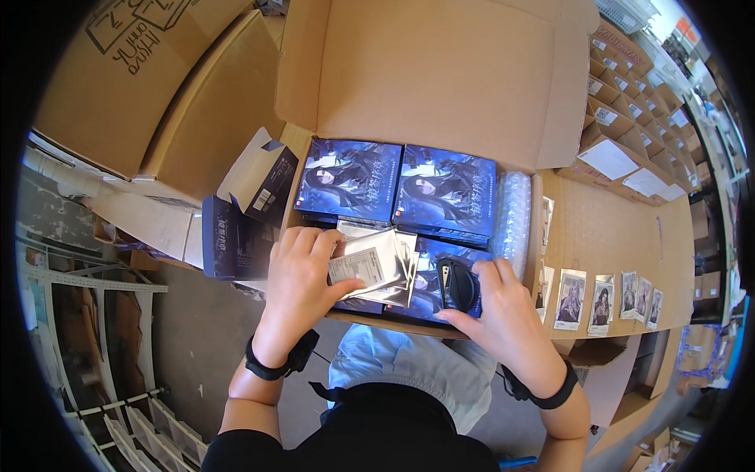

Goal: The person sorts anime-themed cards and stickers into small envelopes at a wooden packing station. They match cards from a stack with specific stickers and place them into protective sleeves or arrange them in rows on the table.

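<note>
In the centre of the frame, the left hand (303, 271) is gripping a fanned stack of flat silver foil packets (368, 267) between thumb and fingers, and right of centre the right hand (507, 303) is closed on a small black rounded object (462, 287). Both are above dark-blue illustrated cardboard boxes (447, 189), which lie inside an open brown cardboard carton (432, 71) at the middle, beside clear bubble wrap (513, 216).

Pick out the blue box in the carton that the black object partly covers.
The near-right blue box: the right hand holds the black object over it, not over the others.
</note>
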The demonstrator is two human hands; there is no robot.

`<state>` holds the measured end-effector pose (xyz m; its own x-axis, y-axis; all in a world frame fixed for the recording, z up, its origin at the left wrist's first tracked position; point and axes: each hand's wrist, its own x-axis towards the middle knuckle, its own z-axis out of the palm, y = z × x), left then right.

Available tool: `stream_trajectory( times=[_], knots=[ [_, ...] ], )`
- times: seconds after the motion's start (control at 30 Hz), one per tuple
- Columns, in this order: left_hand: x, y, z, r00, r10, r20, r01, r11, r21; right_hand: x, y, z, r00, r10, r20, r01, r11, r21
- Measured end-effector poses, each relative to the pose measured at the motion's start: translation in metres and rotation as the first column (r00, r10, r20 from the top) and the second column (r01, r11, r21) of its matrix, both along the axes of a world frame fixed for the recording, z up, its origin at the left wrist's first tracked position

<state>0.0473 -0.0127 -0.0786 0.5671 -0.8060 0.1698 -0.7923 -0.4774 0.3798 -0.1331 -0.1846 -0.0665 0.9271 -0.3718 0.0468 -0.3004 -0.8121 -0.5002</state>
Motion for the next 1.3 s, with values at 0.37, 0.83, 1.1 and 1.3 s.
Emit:
stream_trajectory(
  times=[0.37,0.83,1.1,1.3],
  knots=[
    [0.004,0.004,-0.001,1.0,-0.029,0.005,0.029,0.999,0.014,0.026,0.0,-0.001,0.959,-0.05,-0.28,0.053,0.999,0.003],
    [0.011,0.011,0.006,0.943,-0.073,-0.325,0.032,0.991,-0.131,0.02,-0.01,-0.009,0.985,0.14,-0.103,-0.103,0.948,0.302],
    [-0.013,0.009,0.018,0.879,-0.305,0.366,0.464,0.725,-0.51,-0.032,-0.006,0.0,0.927,-0.209,0.313,-0.097,0.671,0.735],
    [-0.043,0.002,0.018,0.697,-0.281,0.66,0.629,0.681,-0.375,-0.045,0.015,0.005,0.932,-0.21,0.295,-0.24,0.252,0.938]
  ],
)
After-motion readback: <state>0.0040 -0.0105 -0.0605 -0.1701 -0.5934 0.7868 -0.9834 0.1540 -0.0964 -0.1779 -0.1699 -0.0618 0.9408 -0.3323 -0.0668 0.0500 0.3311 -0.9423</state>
